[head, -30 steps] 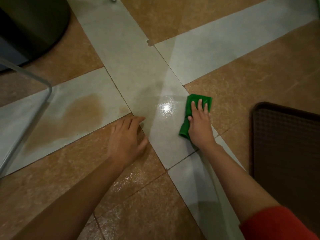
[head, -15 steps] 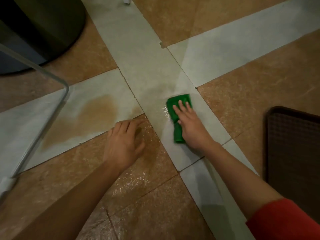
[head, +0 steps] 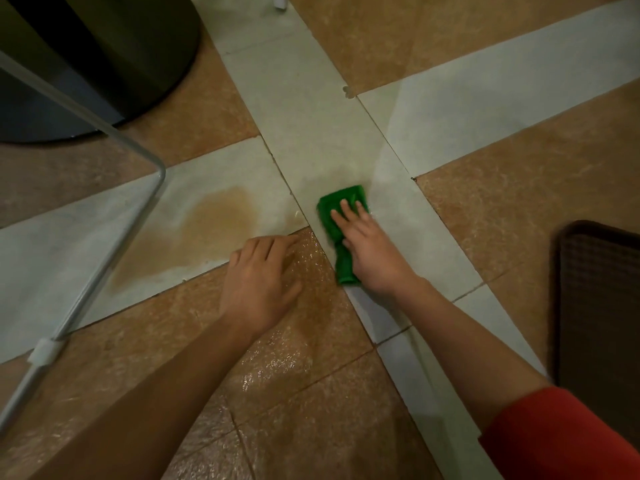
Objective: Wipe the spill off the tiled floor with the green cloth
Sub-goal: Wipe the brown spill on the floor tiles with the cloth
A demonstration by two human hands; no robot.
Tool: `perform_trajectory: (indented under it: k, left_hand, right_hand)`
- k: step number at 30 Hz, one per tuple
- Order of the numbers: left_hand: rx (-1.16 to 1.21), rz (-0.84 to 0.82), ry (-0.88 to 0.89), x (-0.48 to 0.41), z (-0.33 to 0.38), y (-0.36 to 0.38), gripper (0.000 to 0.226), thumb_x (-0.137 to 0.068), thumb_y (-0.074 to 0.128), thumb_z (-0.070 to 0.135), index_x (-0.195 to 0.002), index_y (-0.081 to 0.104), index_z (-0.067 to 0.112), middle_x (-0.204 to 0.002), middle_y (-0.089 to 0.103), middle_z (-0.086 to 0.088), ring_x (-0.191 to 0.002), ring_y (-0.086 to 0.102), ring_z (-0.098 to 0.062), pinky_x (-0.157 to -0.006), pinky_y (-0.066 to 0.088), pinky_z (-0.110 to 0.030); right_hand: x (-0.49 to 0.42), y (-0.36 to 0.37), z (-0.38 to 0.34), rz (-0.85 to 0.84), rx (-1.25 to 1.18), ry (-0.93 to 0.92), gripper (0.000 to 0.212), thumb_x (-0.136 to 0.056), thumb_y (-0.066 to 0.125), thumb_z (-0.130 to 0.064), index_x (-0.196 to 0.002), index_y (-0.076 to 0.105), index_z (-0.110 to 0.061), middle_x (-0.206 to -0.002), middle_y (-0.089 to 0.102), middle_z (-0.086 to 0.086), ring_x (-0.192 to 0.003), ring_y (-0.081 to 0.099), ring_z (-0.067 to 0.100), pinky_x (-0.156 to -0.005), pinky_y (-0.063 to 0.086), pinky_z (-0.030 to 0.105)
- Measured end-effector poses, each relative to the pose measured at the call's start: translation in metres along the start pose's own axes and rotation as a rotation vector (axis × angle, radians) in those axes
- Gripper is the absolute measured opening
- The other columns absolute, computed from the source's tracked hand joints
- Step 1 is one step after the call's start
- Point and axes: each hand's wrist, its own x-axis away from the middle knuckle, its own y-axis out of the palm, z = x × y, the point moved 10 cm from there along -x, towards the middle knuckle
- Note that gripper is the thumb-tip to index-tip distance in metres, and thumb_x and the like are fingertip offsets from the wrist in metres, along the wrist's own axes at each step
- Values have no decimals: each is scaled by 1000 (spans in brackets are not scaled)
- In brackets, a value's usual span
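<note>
A folded green cloth [head: 337, 211] lies on a pale grey floor tile near the middle of the view. My right hand [head: 370, 249] presses flat on it with straight fingers, covering its middle. A brown spill [head: 204, 230] spreads over the pale tile to the left, a short way from the cloth. My left hand [head: 259, 275] rests palm down on the brown tile between the spill and the cloth, holding nothing. The brown tile [head: 294, 341] under and below my left hand glistens wet.
A dark round bin base [head: 114, 64] stands at the upper left. A thin metal tube frame [head: 104, 268] runs diagonally across the left side. A dark brown mat [head: 595, 306] lies at the right edge.
My right hand has slid the green cloth to the left along the pale tile, toward the spill. My left hand has stayed planted on the brown tile.
</note>
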Motion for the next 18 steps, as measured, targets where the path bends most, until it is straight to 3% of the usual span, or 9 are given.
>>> perform_trajectory:
  k: [3, 5, 7, 10, 12, 16, 18]
  left_hand:
    - [-12, 3, -15, 0, -10, -3, 60, -76, 64, 32, -131, 45, 20, -122, 55, -5, -115, 44, -24, -92, 35, -38]
    - [-17, -7, -32, 1, -15, -2, 61, -76, 64, 33, -132, 44, 21, -124, 53, -4, -116, 43, -23, -93, 34, -37]
    - [-9, -9, -45, 1, -17, -1, 61, -76, 63, 33, -133, 43, 23, -125, 52, -3, -117, 42, -23, -94, 33, -36]
    - [1, -18, -52, 2, -17, 0, 61, -77, 63, 31, -134, 41, 23, -127, 51, -3, -117, 41, -22, -94, 33, -35]
    - [6, -22, -53, 4, -17, 0, 61, -78, 63, 32, -134, 41, 23, -127, 51, -2, -117, 41, -21, -95, 33, -35]
    - [-24, -8, -32, 11, -25, -7, 59, -76, 63, 32, -132, 45, 21, -123, 53, -3, -114, 44, -22, -93, 34, -36]
    - [-31, 3, -38, 14, -30, -11, 59, -75, 63, 30, -130, 46, 20, -120, 54, -3, -112, 45, -23, -91, 35, -37]
  right_hand:
    - [-18, -6, 9, 42, 26, 179, 64, -97, 40, -8, -150, 6, -15, -159, -3, 6, -145, -11, 25, -113, -10, 33]
    - [-24, 0, -1, 27, 77, 179, 70, -94, 43, -7, -150, 1, -13, -158, -6, 8, -144, -12, 30, -114, -10, 38]
    - [-22, 10, -20, 6, 89, 68, 74, -90, 46, -5, -150, 3, -12, -158, -4, 10, -144, -11, 31, -119, -4, 45]
    - [-3, 31, -45, -85, 110, -179, 76, -86, 53, -5, -149, 12, -12, -158, 5, 9, -145, -4, 31, -119, 2, 45]
    - [0, 28, -43, -94, 103, -225, 72, -87, 53, -4, -149, 16, -13, -157, 10, 9, -146, 0, 29, -120, 4, 43]
    - [-22, 12, -19, -24, 64, 76, 72, -92, 44, -5, -150, 4, -15, -158, -4, 6, -145, -10, 26, -120, 1, 41]
    - [-32, 15, -28, -22, 81, 128, 75, -90, 44, -5, -150, 0, -14, -159, -7, 7, -145, -12, 28, -119, -1, 41]
